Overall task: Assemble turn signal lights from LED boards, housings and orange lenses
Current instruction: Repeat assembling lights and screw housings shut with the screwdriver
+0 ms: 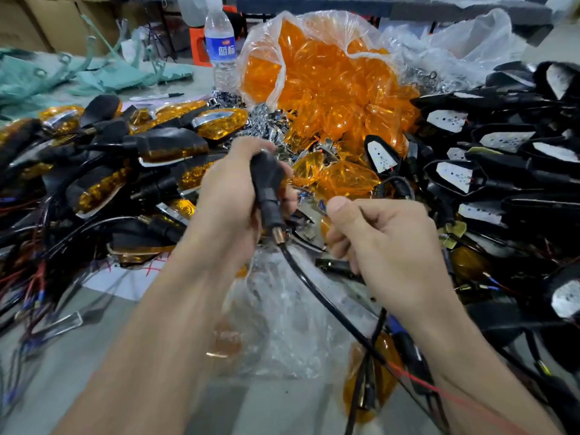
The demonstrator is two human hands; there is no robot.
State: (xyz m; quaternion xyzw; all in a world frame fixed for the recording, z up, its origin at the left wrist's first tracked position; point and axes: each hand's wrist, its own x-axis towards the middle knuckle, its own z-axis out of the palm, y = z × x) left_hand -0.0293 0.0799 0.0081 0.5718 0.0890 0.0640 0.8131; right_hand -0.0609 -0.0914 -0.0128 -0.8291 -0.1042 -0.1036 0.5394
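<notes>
Standing right by the worktop (81, 365) here, and it's a proper mess of parts. The left hand (232, 196) has its grip wrapped round a black housing (266, 180), held up over the middle of the worktop with the stem end pointing down toward the person. The fingers are curled tight round the body, so it's fully closed on it. A black cable (317, 296) comes out of the brass end of the stem and runs down to the right, going beneath the right forearm. The right hand (389, 246) sits just beside the housing, fingers curled in and thumb laid along the forefinger, but honestly I can't tell whether that grip has anything pinched in it. Behind both hands a clear bag of orange lenses (329, 86) is slumped open, with a few loose lenses (342, 180) lying in front of it. On the left is a heap of finished lights (163, 146) with lenses on and wires trailing off. On the right are rows of open housings with white LED boards (456, 175) showing. A pile of chrome pieces (260, 124) sits between the heap and the bag, a water bottle (221, 45) stands behind that, and crumpled clear plastic (282, 315) lies under the forearms.
</notes>
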